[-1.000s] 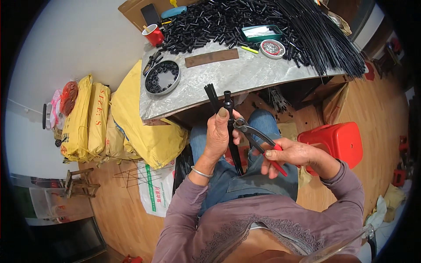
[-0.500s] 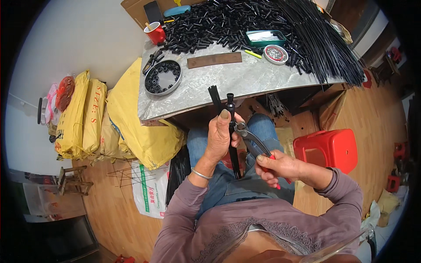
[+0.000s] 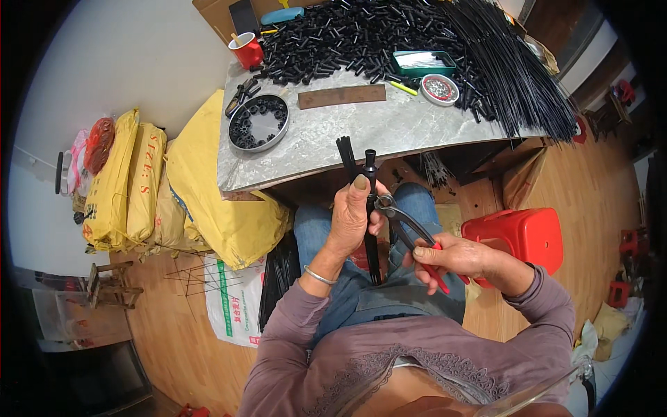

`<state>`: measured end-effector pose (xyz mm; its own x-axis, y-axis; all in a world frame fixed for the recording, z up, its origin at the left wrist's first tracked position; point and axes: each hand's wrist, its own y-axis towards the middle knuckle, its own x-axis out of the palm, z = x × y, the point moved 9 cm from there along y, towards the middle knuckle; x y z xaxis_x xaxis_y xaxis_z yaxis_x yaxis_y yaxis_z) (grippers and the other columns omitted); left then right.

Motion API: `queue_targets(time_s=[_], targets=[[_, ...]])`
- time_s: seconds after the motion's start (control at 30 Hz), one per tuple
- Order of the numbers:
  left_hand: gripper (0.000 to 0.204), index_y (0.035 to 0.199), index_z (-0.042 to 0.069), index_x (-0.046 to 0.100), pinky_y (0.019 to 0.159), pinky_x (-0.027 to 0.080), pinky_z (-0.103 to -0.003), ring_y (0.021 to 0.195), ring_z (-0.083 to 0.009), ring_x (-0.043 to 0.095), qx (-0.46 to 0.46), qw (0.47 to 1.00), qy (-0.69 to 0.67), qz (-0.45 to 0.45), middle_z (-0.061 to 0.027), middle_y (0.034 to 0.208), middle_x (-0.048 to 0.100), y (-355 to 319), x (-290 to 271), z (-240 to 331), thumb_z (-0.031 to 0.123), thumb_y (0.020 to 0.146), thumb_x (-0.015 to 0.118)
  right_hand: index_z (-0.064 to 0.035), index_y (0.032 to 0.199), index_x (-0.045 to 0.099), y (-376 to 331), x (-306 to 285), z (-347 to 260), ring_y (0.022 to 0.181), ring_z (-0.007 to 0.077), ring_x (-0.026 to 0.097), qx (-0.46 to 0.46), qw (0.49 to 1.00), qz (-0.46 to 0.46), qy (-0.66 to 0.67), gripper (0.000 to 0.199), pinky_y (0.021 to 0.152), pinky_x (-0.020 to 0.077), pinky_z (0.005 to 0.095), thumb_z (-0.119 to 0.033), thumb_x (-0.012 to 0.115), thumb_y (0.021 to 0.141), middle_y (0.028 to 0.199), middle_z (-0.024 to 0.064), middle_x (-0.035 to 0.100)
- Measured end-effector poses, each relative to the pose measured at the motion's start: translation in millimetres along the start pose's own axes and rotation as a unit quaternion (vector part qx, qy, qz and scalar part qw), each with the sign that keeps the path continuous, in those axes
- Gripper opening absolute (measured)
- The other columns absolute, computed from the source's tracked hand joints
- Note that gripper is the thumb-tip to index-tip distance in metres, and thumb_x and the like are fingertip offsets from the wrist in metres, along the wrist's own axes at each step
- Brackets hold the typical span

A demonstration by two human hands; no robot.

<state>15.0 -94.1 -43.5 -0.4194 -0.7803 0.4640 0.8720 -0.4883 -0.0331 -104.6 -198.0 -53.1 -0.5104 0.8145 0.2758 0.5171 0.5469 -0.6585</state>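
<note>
My left hand (image 3: 349, 215) is closed around a bundle of thin black rods (image 3: 345, 149) and a black plastic tube fitting (image 3: 369, 161) with a flared end, both pointing up past my thumb. Below the fist the dark rods run down between my knees. In my right hand (image 3: 455, 257) are end-cutting pincers (image 3: 411, 226) with dark arms and red handles. Their rounded jaws (image 3: 384, 202) meet the black piece right beside my left fingers. Exactly what the jaws grip is hidden by those fingers.
Ahead stands a grey-topped table (image 3: 326, 132) heaped with black tube fittings (image 3: 333, 42) and long black rods (image 3: 514, 69). A round tin (image 3: 235, 139), a flat brown bar (image 3: 342, 96) and a red mug (image 3: 246, 52) sit on it. A red stool (image 3: 521, 240) is at right, yellow sacks (image 3: 229, 187) at left.
The pincers' red handles are spread wider and my right fingers have loosened around them. My left hand keeps its hold, and the jaws stay beside it.
</note>
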Motion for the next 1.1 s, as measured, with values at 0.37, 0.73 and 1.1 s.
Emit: queue_targets(time_s=[0.37,0.73,1.1], targets=[[0.064,0.083,0.000,0.056,0.038,0.035,-0.022,0.040,-0.0068,0.041,-0.008,0.999,0.033,0.012,0.0011,0.052,0.043,0.6,3.6,-2.0,0.063,0.091,0.042,-0.0053,0.085,0.047,-1.3,18.7,9.3,0.049,0.0116,0.038,0.019,0.986,-0.029,0.161,0.041,0.046,0.0395,0.0288,-0.043,0.040,0.100,0.060,0.0004,0.038],[0.063,0.086,0.001,0.057,0.038,0.033,-0.022,0.040,-0.0066,0.039,0.005,0.993,0.071,0.093,0.0003,0.053,0.045,10.4,-20.2,-1.2,0.062,0.092,0.040,-0.0005,0.089,0.055,19.7,-9.6,2.9,0.058,0.0160,0.054,-0.089,0.994,0.071,0.003,0.036,0.057,0.0467,0.0333,-0.036,0.051,0.096,0.065,0.0062,0.054],[0.060,0.090,-0.002,0.050,0.038,0.033,-0.026,0.038,-0.0112,0.038,-0.010,0.999,0.007,0.041,-0.0016,0.051,0.038,28.0,-7.9,-13.0,0.057,0.096,0.038,-0.0040,0.096,0.063,-35.0,-213.5,-152.6,0.086,0.0361,0.061,-0.227,0.583,0.603,-0.495,0.019,0.076,0.0471,0.0440,-0.008,0.054,0.080,0.089,0.0179,0.062]])
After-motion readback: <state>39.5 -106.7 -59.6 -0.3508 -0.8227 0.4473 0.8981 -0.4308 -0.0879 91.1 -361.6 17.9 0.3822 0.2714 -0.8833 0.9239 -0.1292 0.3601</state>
